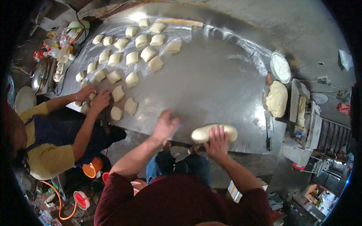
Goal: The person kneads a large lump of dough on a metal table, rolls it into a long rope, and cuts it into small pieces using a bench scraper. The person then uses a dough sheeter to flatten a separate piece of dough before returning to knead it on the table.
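Observation:
A thick log of dough [200,134] lies near the front edge of the metal work table [198,84]. My right hand [218,141] rests on its right half, fingers laid over the top. Left of the log, my left hand [166,124] hovers over the table's front edge, blurred, with its fingers apart and nothing seen in it. Many cut dough pieces [132,58] lie in rough rows on the table's left part; one flat piece [131,106] is among the nearest to my left hand. A large mass of dough [277,99] sits at the right end.
A co-worker's hands [94,97] handle dough pieces at the left edge. A bowl of white powder [280,67] stands at the right rim, and a long knife [268,135] lies below the large dough. A wooden rolling stick [181,22] lies at the far edge. A machine [306,113] stands right.

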Tool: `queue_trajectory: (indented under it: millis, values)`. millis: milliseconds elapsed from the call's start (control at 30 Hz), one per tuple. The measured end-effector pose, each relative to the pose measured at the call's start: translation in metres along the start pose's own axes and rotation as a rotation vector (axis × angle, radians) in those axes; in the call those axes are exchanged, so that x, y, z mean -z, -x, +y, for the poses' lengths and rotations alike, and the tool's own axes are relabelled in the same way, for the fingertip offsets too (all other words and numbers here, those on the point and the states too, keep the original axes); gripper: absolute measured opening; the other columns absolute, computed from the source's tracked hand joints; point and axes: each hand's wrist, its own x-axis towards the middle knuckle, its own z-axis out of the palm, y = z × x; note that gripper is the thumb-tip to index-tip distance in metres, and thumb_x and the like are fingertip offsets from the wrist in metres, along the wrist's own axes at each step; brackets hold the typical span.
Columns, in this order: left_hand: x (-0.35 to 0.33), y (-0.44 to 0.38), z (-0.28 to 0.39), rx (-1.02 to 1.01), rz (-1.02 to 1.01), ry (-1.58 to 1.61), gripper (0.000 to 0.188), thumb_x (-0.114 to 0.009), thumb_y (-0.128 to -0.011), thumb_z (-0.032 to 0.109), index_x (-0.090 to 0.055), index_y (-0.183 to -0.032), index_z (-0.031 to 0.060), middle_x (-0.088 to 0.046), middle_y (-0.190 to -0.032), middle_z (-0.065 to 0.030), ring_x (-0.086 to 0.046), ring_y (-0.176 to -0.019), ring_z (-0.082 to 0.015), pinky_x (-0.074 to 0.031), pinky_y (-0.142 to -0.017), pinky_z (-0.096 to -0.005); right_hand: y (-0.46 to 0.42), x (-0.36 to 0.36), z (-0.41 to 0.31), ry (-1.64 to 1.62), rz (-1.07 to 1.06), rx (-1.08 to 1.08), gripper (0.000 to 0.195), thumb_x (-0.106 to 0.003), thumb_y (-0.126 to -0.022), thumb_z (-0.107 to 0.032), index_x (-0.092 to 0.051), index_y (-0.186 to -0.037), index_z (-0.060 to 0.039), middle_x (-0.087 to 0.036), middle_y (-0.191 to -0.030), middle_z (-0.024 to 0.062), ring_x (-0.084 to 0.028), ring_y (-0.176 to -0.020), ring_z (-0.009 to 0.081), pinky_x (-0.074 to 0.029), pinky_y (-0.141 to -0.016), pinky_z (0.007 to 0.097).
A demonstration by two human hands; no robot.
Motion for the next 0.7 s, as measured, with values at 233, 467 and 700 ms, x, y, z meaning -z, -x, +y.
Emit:
queue_trajectory:
  millis: [233, 467, 700]
  values:
    - [-0.140, -0.144, 0.203, -0.460, -0.001, -0.009, 0.028, -0.059, -0.088, 0.027, -0.069, -0.105, 0.0074, -0.067, -0.090, -0.0203, -0.064, -0.085, -0.0428, -0.055, -0.077, -0.0469, -0.186, -0.018, 0.076, -0.405, 0.021, -0.370, 0.046, -0.058, -0.089, -0.038, -0.059, -0.123, -0.0074, -0.059, -0.119, 0.0140, -0.046, -0.122, 0.0406, -0.033, -0.104, 0.0538]
    - [-0.107, -0.025, 0.063, -0.797, -0.175, -0.690, 0.069, -0.054, -0.090, 0.052, -0.048, -0.140, 0.0056, -0.049, -0.144, -0.0153, -0.040, -0.138, -0.0325, -0.025, -0.115, -0.0517, -0.049, -0.014, 0.020, 0.008, 0.145, -0.201, 0.051, -0.059, -0.085, -0.029, -0.058, -0.127, -0.0010, -0.052, -0.134, 0.0243, -0.045, -0.126, 0.0476, -0.029, -0.106, 0.0636]
    - [-0.132, -0.084, 0.096, -0.404, 0.172, -0.653, 0.054, -0.048, -0.096, 0.046, -0.056, -0.133, 0.0072, -0.054, -0.136, -0.0196, -0.046, -0.130, -0.0355, -0.032, -0.107, -0.0587, -0.153, 0.003, 0.089, -0.033, 0.033, -0.324, 0.060, -0.059, -0.088, -0.035, -0.052, -0.132, 0.0041, -0.045, -0.142, 0.0261, -0.036, -0.137, 0.0453, -0.030, -0.110, 0.0583]
